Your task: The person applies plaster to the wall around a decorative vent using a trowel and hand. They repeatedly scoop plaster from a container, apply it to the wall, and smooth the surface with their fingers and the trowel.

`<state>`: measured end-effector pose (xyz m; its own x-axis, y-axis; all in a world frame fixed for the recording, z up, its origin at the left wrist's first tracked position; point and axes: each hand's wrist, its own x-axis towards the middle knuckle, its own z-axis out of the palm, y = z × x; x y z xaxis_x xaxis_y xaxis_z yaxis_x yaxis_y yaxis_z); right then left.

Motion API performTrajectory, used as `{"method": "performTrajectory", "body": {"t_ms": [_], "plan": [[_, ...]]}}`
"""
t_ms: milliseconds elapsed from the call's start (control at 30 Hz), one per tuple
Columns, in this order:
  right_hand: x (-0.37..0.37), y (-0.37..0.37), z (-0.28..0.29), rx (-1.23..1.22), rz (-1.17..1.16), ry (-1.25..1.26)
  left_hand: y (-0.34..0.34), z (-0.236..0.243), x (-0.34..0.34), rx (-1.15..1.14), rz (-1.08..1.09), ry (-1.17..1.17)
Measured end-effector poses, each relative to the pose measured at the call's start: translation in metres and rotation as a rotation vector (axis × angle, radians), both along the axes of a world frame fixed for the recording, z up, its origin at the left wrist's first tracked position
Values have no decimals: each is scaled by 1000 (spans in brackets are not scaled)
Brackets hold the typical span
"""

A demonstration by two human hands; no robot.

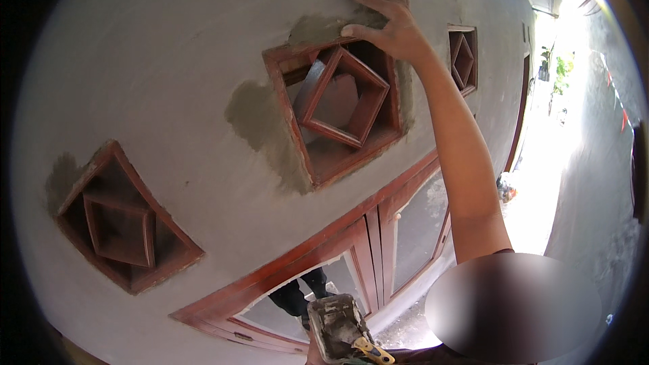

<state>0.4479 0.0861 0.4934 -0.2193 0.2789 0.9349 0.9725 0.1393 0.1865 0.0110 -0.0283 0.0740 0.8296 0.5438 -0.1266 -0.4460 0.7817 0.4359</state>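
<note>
My right hand [385, 20] is raised against the grey wall, just above the top edge of a red-brown wooden vent frame [314, 179]. Its fingers are spread, with grey mortar on them, and a damp patch of mortar [314, 29] lies beside the thumb. Low in the view, my left hand [315, 351] grips the side of a rectangular mortar tray [331, 321]; most of that hand is hidden. The tray is smeared with wet grey mortar. Across its near corner lies a tool with a yellow handle [373, 350], its working end partly hidden.
Similar vent frames sit to the left [169, 260] and far right [472, 61]. Below is a red-framed window [368, 257] with reflective panes. More damp mortar [253, 118] borders the middle frame. A bright passage runs right, beside another wall [602, 176].
</note>
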Motion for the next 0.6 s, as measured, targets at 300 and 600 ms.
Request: {"method": "performTrajectory", "body": {"t_ms": [300,600], "plan": [[-42,-1,-15,282,114,52,-3,21,3,170,58,5],[-23,-28,6,3,71,100,-6,61,30,238,32,-227]]}}
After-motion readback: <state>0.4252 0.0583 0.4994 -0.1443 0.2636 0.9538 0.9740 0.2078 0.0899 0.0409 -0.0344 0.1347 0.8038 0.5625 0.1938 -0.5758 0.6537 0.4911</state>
